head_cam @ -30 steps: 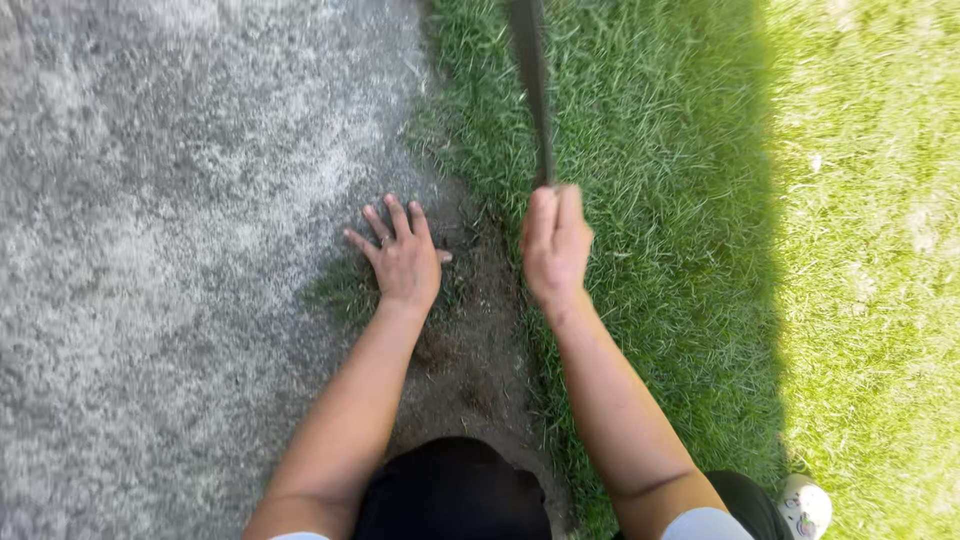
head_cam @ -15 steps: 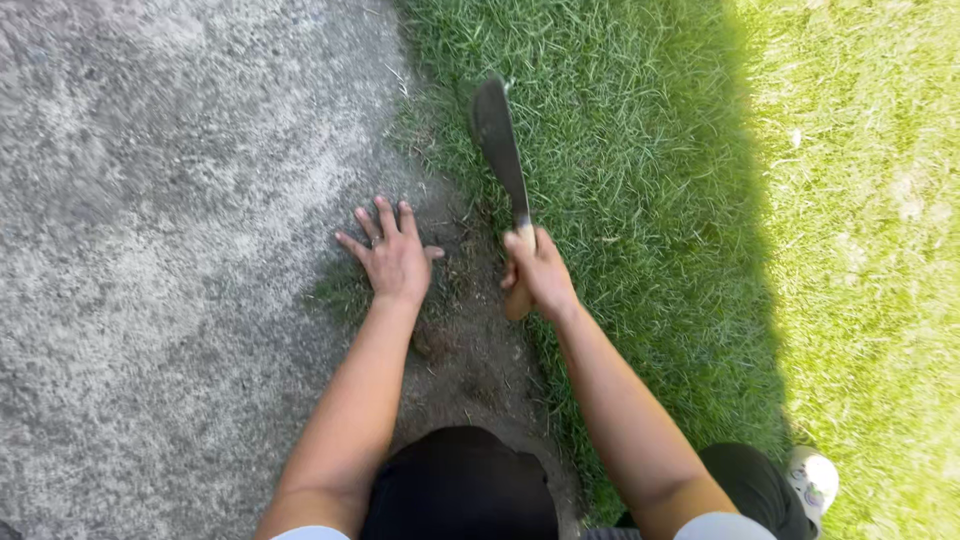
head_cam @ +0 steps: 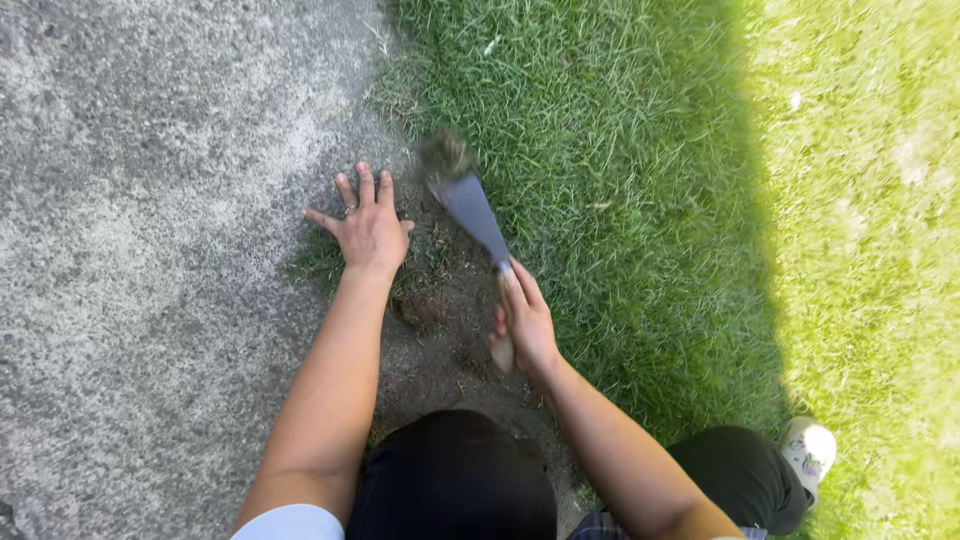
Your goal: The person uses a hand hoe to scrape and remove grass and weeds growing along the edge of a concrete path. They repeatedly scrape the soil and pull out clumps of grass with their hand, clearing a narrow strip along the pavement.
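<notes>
Dull grey metal blade [head_cam: 472, 212], rough gritty concrete [head_cam: 150, 200], wooden handle [head_cam: 502, 352]

Free room/obstacles:
- Left: concrete slab [head_cam: 150, 250] is flat and open, nothing on it except the left hand [head_cam: 368, 232], spread flat at its edge by a small grass tuft [head_cam: 318, 262].
- Middle: the bare dirt strip [head_cam: 450, 340] between slab and lawn is narrow. The right hand [head_cam: 522, 322] with the blade [head_cam: 472, 212] runs diagonally along its lawn side, blade tip blurred at the grass edge. Only a slim gap separates the two hands.
- Right: lawn [head_cam: 640, 180] is wide open, shaded then sunlit, no objects.
- Near side: blocked by the person's knee [head_cam: 455, 475], leg and shoe [head_cam: 808, 450].
</notes>
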